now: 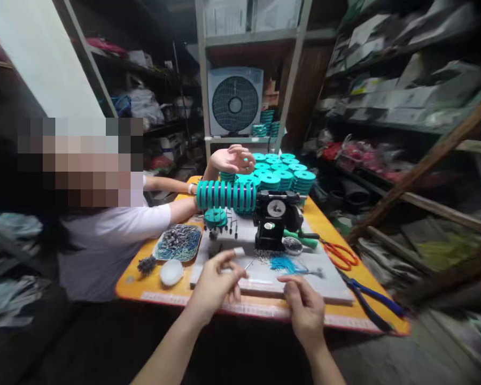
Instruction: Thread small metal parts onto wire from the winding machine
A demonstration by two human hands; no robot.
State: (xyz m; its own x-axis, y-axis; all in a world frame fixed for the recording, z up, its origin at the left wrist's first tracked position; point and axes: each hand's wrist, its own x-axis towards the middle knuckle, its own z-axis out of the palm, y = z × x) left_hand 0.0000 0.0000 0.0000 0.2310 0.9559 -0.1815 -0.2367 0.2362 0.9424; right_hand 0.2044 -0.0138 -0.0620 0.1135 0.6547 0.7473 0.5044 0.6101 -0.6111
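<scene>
My left hand [220, 278] is over the near edge of the grey board [332, 283], thumb and fingers pinched together. A thin, short metal piece [248, 265] sticks out from its fingertips, too small to name further. White tape wraps one fingertip. My right hand [305, 306] is at the board's front edge, its fingers curled closed; what they hold, if anything, I cannot make out. Just beyond the hands lie a pile of blue strands [284, 263] and scattered small metal bits [265, 256]. Behind them stands a black clamp-like device [270, 227] beside a row of teal spools [220, 194].
A co-worker at the left reaches across with an open hand [234, 159]. Stacked teal spools [282, 174] stand at the back. Orange-handled scissors [342, 256] and blue-handled pliers [374, 299] lie right; a tray of small parts [179, 241] and a white bowl [171, 272] sit left.
</scene>
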